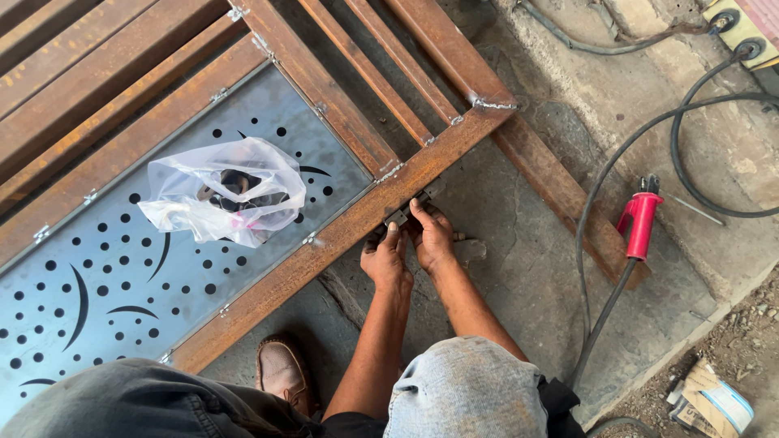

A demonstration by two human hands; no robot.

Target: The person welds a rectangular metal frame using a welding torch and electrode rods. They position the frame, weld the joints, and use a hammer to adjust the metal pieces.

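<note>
A rusty steel frame (341,231) of welded square tubes lies on the concrete floor, with a perforated grey metal panel (105,276) set inside it. Both my hands rest at the frame's near edge. My left hand (385,258) and my right hand (432,237) together press a small dark metal piece (406,209) against the tube's outer side. The fingers of both hands curl around that piece, which looks like a hinge or bracket. Much of it is hidden by my fingertips.
A clear plastic bag (227,191) with small dark parts lies on the panel. A red welding electrode holder (641,223) with black cable lies on the floor to the right. A second rusty tube (560,191) runs under the frame. My shoe (282,371) and knees are below.
</note>
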